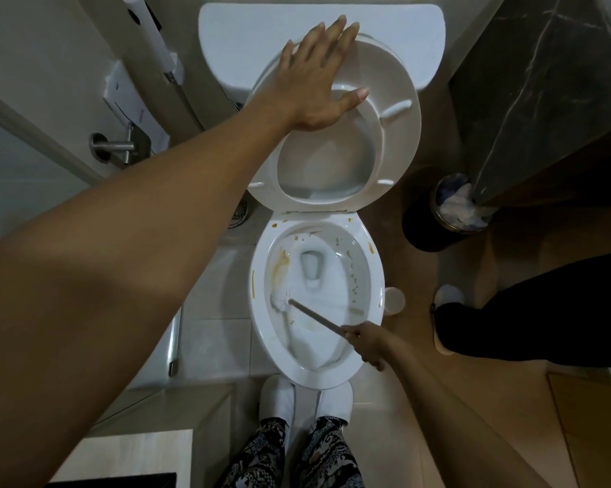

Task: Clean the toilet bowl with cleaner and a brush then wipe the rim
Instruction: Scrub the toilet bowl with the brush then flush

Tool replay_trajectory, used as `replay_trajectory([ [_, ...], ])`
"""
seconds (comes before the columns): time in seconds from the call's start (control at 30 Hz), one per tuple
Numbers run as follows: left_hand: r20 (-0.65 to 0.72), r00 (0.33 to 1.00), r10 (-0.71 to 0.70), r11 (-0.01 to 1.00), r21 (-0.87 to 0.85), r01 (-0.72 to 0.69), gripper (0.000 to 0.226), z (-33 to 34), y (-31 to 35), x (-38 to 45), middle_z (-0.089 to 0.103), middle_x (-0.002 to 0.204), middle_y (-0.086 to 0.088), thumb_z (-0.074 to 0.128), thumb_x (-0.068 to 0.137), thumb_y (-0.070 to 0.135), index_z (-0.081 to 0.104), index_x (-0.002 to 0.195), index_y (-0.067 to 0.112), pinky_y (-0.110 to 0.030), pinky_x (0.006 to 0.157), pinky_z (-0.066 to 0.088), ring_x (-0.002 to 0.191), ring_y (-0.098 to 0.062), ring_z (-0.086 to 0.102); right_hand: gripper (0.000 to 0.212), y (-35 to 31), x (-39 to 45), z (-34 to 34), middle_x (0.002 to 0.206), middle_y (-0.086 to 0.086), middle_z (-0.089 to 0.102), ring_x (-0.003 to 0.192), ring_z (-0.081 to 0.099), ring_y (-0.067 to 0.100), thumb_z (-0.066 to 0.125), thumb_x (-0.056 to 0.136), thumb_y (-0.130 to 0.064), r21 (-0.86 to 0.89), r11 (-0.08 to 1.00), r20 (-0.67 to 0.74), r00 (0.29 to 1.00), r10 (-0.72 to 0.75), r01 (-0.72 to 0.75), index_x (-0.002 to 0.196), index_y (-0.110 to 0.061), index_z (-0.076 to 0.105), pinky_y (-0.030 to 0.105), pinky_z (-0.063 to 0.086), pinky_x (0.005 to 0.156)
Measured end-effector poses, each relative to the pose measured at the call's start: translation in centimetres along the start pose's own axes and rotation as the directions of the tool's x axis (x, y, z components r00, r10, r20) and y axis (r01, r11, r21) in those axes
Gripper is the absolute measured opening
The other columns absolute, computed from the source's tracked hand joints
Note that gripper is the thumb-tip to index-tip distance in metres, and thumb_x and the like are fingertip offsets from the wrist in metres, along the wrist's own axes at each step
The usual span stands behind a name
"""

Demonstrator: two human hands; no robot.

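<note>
Bare arms, patterned blk/white trousers (261, 456), white slippers (277, 399).

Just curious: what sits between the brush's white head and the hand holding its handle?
In the head view, only the brush's thin grey handle spans from the white brush head to the right hand, crossing the white toilet bowl.

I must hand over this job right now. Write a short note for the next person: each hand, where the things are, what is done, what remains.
Left hand: open, flat against the raised toilet seat, holding it up.
Right hand: grips the handle of the toilet brush; its white head is against the left inner wall of the toilet bowl.
Done: scrubbing is under way; no cleaner bottle is in view.
Left: brown-orange stains remain inside the bowl and streaks on the rim. Finish brushing, then wipe the rim.
</note>
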State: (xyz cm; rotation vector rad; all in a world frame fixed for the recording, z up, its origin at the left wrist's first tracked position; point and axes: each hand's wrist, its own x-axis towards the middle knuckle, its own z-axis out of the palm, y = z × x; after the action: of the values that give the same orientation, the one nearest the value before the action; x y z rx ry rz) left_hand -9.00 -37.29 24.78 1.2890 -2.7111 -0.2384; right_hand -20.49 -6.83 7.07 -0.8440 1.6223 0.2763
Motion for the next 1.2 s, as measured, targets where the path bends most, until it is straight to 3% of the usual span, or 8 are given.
replay_trajectory([
  [0.13,0.0,1.0,0.002,1.0,0.001,-0.002,0.081,0.0,-0.2,0.1,-0.005,0.16,-0.003,0.029,0.092,0.064,-0.003,0.152,0.021,-0.053,0.116,-0.001,0.146,-0.027,-0.005,0.044,-1.5,1.5,1.3,0.075,0.004,0.045,0.049,0.037,0.014,0.028,0.1,-0.026,0.04,0.999,-0.068,0.998,-0.008,0.011,0.143,-0.028,0.041,0.022,0.033,0.04],
  [0.37,-0.011,1.0,0.007,1.0,0.004,-0.007,0.081,0.2,-0.3,0.1,-0.005,0.16,-0.004,0.029,0.092,0.064,-0.002,0.152,0.021,-0.053,0.116,0.0,0.146,-0.027,-0.004,0.035,1.2,-1.1,-2.4,0.061,0.001,0.042,0.037,0.034,0.011,0.037,0.101,-0.031,-0.129,0.984,0.082,0.987,0.138,-0.126,0.132,-0.028,0.052,0.016,0.03,0.037],
  [0.53,-0.014,1.0,0.01,1.0,0.008,-0.01,0.081,0.4,-0.3,0.2,-0.005,0.16,-0.003,0.029,0.091,0.065,-0.003,0.152,0.022,-0.052,0.115,0.0,0.146,-0.027,-0.004,0.021,0.5,0.3,-2.5,0.065,0.001,0.039,0.048,0.029,0.011,0.034,0.102,-0.04,-0.051,0.979,0.108,0.973,0.202,-0.198,0.096,-0.031,0.052,0.021,0.03,0.051],
  [0.63,-0.011,1.0,0.011,1.0,-0.001,-0.011,0.081,0.3,-0.4,0.2,-0.005,0.16,-0.003,0.029,0.092,0.064,-0.002,0.152,0.022,-0.053,0.115,0.0,0.146,-0.027,-0.004,0.032,-0.3,1.1,-1.2,0.075,0.003,0.047,0.051,0.035,0.012,0.031,0.102,-0.029,-0.111,0.991,-0.003,0.997,0.08,-0.08,0.126,-0.035,0.051,0.023,0.034,0.046],
  [0.77,-0.009,1.0,0.013,1.0,0.009,-0.013,0.081,0.3,-0.4,0.2,-0.005,0.16,-0.004,0.028,0.092,0.064,-0.003,0.152,0.021,-0.053,0.115,0.001,0.146,-0.027,-0.004,0.042,-0.1,-0.4,-3.3,0.063,0.002,0.043,0.039,0.034,0.011,0.033,0.101,-0.029,-0.141,0.984,0.121,0.985,0.122,-0.105,0.142,-0.034,0.041,0.019,0.031,0.039],
  [0.93,-0.013,1.0,0.012,1.0,0.011,-0.012,0.08,0.3,-0.4,0.2,-0.005,0.16,-0.003,0.028,0.092,0.064,-0.002,0.152,0.021,-0.053,0.115,0.001,0.146,-0.027,-0.004,0.035,-0.3,-0.4,-4.5,0.061,0.003,0.046,0.034,0.034,0.01,0.037,0.1,-0.035,-0.289,0.947,0.134,0.973,0.185,-0.14,0.133,-0.034,0.049,0.02,0.033,0.039],
  [1.07,-0.008,1.0,0.012,1.0,0.008,-0.012,0.08,0.2,-0.3,0.2,-0.005,0.16,-0.003,0.029,0.092,0.064,-0.003,0.152,0.021,-0.053,0.115,0.001,0.146,-0.027,-0.004,0.026,-1.7,-0.3,-3.0,0.067,0.002,0.036,0.05,0.029,0.01,0.026,0.105,-0.028,-0.217,0.969,0.162,0.974,0.156,-0.119,0.094,-0.032,0.05,0.022,0.027,0.048],
  [1.2,0.002,1.0,0.008,1.0,0.006,-0.008,0.08,0.1,-0.3,0.2,-0.006,0.16,-0.003,0.029,0.093,0.063,-0.003,0.152,0.02,-0.053,0.116,0.001,0.146,-0.027,-0.005,0.033,-1.5,-0.4,-4.5,0.066,0.002,0.043,0.05,0.036,0.012,0.034,0.103,-0.033,-0.29,0.937,0.047,0.975,0.216,-0.193,0.122,-0.013,0.051,0.024,0.033,0.05],
])
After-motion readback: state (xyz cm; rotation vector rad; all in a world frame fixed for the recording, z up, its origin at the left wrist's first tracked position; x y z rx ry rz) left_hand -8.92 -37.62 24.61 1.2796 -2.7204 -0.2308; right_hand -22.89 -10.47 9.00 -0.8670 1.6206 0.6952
